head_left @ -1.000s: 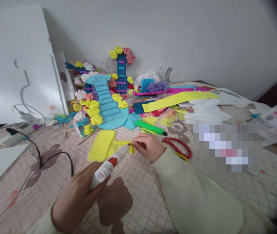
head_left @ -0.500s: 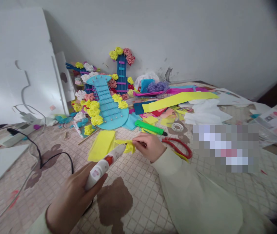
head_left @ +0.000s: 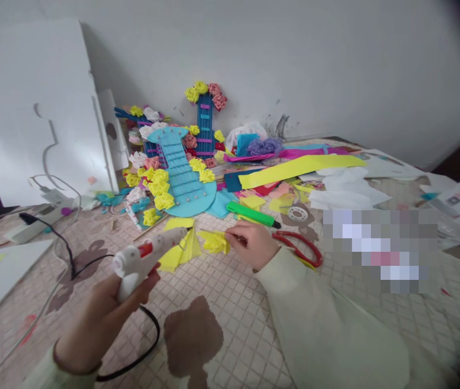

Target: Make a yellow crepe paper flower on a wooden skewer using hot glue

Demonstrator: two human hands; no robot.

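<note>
The left hand (head_left: 99, 316) is gripping a glue gun (head_left: 143, 259); the right hand (head_left: 254, 246) is pinching a yellow paper flower (head_left: 215, 243) beside yellow sheets (head_left: 178, 259), its edge likely the safest hold on something probably light, soft and crushable.

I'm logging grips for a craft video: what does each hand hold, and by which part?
The left hand holds the white hot-glue gun by its handle; the right hand pinches the gathered yellow paper at its right end.

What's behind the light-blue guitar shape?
A dark-blue stringed neck and pink flowers show past the light-blue guitar shape; whatever its body covers is hidden.
</note>
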